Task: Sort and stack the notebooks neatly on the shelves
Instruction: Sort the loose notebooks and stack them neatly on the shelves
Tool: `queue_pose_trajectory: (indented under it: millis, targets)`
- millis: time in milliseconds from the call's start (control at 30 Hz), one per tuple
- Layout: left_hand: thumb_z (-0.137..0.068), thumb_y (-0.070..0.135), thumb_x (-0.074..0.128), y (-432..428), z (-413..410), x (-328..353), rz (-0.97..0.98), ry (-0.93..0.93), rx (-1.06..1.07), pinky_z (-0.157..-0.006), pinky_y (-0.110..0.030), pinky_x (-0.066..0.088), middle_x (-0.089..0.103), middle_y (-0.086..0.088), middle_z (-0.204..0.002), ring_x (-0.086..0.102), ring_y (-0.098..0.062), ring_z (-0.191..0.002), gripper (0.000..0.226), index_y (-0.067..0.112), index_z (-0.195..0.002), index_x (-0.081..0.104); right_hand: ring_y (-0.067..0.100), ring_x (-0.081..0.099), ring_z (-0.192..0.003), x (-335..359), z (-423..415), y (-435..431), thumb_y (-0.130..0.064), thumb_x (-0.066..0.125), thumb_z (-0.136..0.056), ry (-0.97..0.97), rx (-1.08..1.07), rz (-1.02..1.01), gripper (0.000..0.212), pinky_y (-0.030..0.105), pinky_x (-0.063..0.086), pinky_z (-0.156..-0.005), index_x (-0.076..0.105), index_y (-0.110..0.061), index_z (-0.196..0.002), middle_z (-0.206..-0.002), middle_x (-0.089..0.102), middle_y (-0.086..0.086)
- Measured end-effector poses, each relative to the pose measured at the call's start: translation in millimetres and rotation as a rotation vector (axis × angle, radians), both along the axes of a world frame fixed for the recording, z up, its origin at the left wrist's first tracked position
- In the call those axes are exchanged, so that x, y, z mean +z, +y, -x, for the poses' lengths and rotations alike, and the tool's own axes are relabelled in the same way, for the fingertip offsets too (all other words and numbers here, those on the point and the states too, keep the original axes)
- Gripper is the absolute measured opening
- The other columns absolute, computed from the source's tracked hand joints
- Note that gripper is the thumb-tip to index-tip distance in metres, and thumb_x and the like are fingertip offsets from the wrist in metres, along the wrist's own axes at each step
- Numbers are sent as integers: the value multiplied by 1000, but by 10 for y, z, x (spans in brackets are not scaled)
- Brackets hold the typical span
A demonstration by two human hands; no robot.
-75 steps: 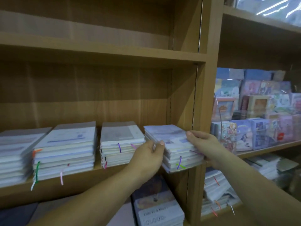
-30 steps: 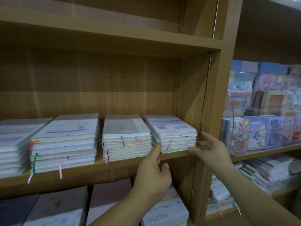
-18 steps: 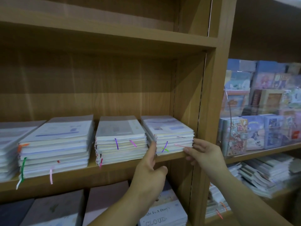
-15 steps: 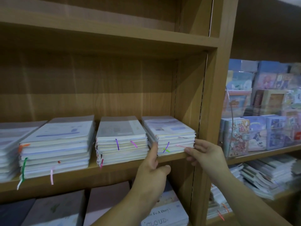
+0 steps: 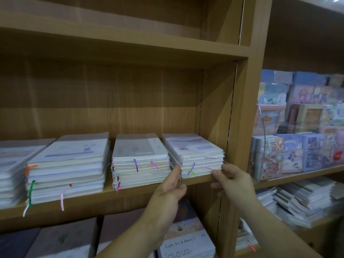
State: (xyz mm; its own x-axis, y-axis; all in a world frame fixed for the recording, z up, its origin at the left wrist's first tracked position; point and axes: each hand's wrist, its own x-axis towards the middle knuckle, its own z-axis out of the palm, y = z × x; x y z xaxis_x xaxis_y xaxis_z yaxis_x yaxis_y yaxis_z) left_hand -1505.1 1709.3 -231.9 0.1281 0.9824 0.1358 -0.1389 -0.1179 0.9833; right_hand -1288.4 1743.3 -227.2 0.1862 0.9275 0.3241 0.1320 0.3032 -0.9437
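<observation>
Several stacks of pale notebooks with coloured ribbon markers lie in a row on the wooden shelf. The rightmost stack sits against the shelf's right wall. My left hand has straight fingers touching that stack's front left corner, thumb below the shelf edge. My right hand touches the stack's front right corner with its fingertips, the lower fingers loosely bent. The middle stack and a bigger stack lie to the left.
The shelf above holds nothing visible. Below lie flat notebooks, one with "CLOUD" on its cover. A wooden upright divides off the right bay, where colourful boxed notebooks stand and more stacks lie below.
The rightmost stack went from hanging askew over the shelf edge in both hands to lying fully on the shelf. My hands now rest only at its front corners.
</observation>
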Motion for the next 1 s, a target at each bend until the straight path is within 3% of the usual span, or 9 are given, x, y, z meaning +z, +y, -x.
queue_pose_trajectory:
  millis: [133, 233, 333, 433, 500, 600, 767, 933, 1000]
  targets:
    - [-103, -3, 44, -362, -74, 44, -69, 13, -15, -110, -17, 26, 36, 22, -155, 30, 6, -142, 63, 33, -154, 35, 16, 74, -65, -40, 1, -37, -22, 75, -89, -1, -27, -36, 50, 13, 50, -51, 59, -14, -135, -138, 58, -1]
    - [-103, -5, 38, -444, -30, 76, -107, -23, -5, -113, -16, 26, 43, 20, -154, 35, 9, -140, 64, 31, -155, 33, 17, 74, -64, -22, -24, -30, -22, 79, -86, 5, -18, -24, 50, 10, 48, -53, 63, -12, -132, -140, 59, -1]
    - [-105, -4, 36, -448, 9, 85, -81, -18, -5, -115, -16, 26, 47, 20, -152, 37, 9, -139, 61, 28, -157, 32, 18, 75, -66, 18, -52, -35, -22, 82, -82, 21, 5, -13, 53, 15, 50, -57, 65, -9, -130, -139, 60, -3]
    - [-107, 4, 41, -445, -20, 104, -128, 47, 39, -95, 1, 36, 47, 22, -150, 40, 20, -129, 55, 28, -156, 35, 20, 75, -66, 48, -53, -56, -26, 84, -78, 19, 14, 8, 57, 29, 55, -70, 66, -9, -129, -140, 60, -4]
    - [-107, 8, 45, -412, -44, 110, -160, 60, 95, -89, 6, 35, 48, 23, -147, 42, 26, -119, 51, 26, -154, 39, 21, 74, -64, 63, -58, -71, -30, 85, -77, -9, 6, 9, 58, 30, 54, -65, 67, -10, -129, -139, 61, -4]
    - [-105, 2, 47, -413, -109, 125, -215, 105, 184, -94, 4, 33, 52, 19, -147, 46, 19, -124, 54, 22, -154, 40, 21, 74, -61, 72, -83, -100, -34, 83, -79, -67, -1, 14, 57, 25, 46, -56, 67, -14, -130, -141, 59, -6]
    - [-102, -8, 42, -470, -194, 42, -223, 96, 192, -94, 7, 30, 48, 17, -151, 40, 14, -134, 61, 25, -154, 37, 23, 72, -57, 80, -82, -124, -37, 80, -82, -120, -6, 16, 53, 31, 51, -55, 66, -20, -131, -137, 62, -3]
    - [-101, -13, 42, -393, -168, 155, -218, 64, 214, -104, -3, 35, 61, 40, -120, 49, 22, -121, 64, 44, -128, 50, 24, 76, -73, 216, -100, -107, -34, 76, -87, -6, 102, 36, 72, 30, 55, -55, 43, -25, -150, -136, 60, 0]
    - [-100, -13, 44, -359, -188, 167, -216, 63, 191, -116, -15, 32, 53, 30, -141, 44, 16, -131, 67, 39, -143, 44, 24, 77, -79, 261, -91, -86, -32, 73, -90, 11, 159, 51, 63, 30, 53, -51, 47, -27, -147, -135, 62, 2]
